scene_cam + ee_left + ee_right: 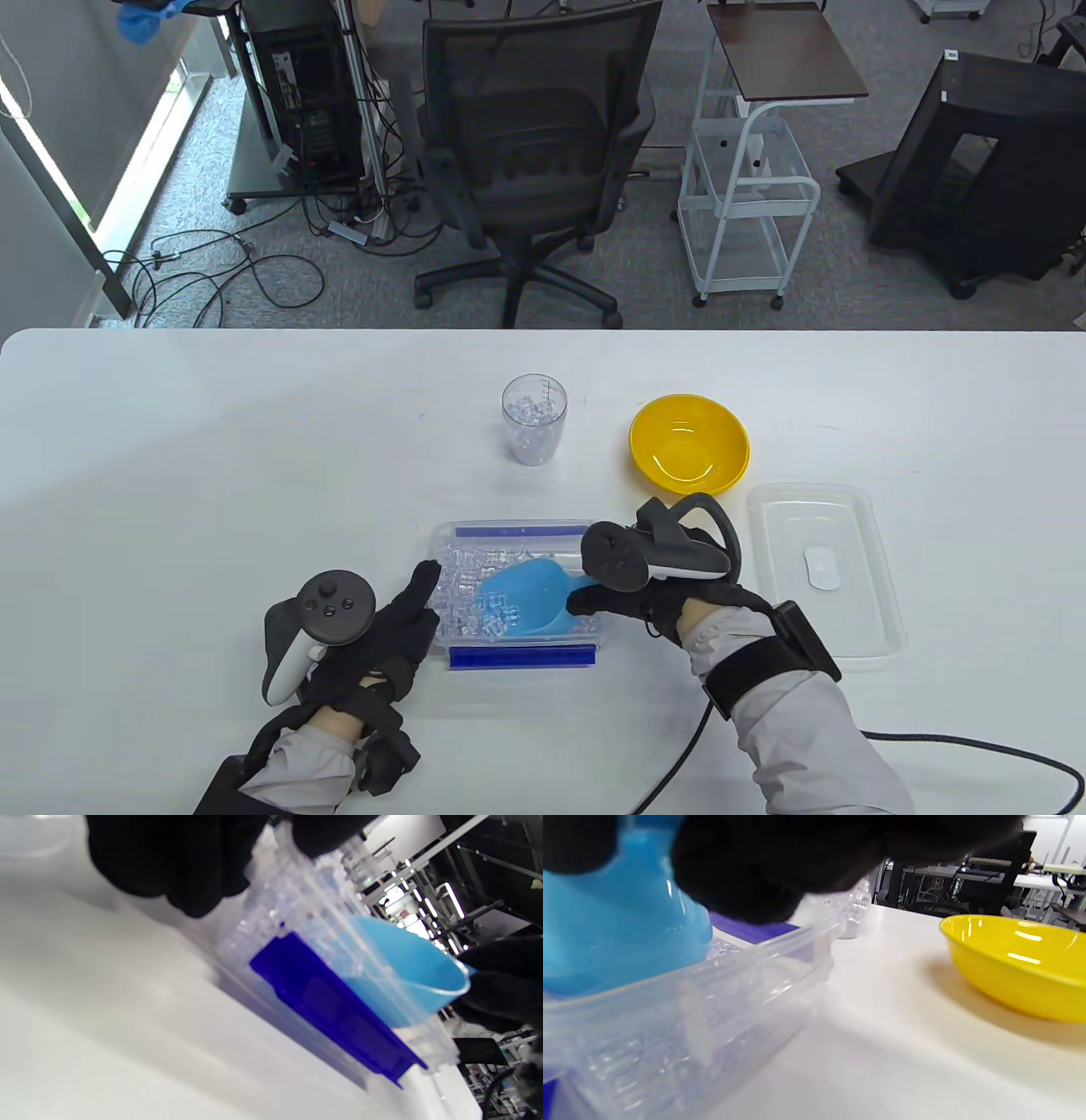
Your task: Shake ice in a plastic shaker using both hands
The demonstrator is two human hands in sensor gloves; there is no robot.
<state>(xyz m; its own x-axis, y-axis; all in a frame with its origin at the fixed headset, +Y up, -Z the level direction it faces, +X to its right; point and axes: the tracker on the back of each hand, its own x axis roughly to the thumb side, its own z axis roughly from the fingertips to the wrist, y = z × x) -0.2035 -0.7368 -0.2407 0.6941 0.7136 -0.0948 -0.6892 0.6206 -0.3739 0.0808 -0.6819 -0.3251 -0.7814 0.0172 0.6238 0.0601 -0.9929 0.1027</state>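
Spanning the lower part of the table view, the white table [212,475] carries everything within easy reach. Largest of the pieces, the clear lid [827,577] lies off to the right, set aside so that the ice box [509,531] stays open just before the person. The yellow bowl [689,441] sits beyond it, near the plastic shaker [534,419], which stands upright further back with some ice already inside, well apart from both hands. The left hand [399,632] rests its fingers against the box's left wall, apparently to steady it; they grasp nothing. The right hand [657,594] grips the handle of the blue scoop [526,598], whose bowl lies down among the ice cubes [462,586], likely gathering another load for the shaker.
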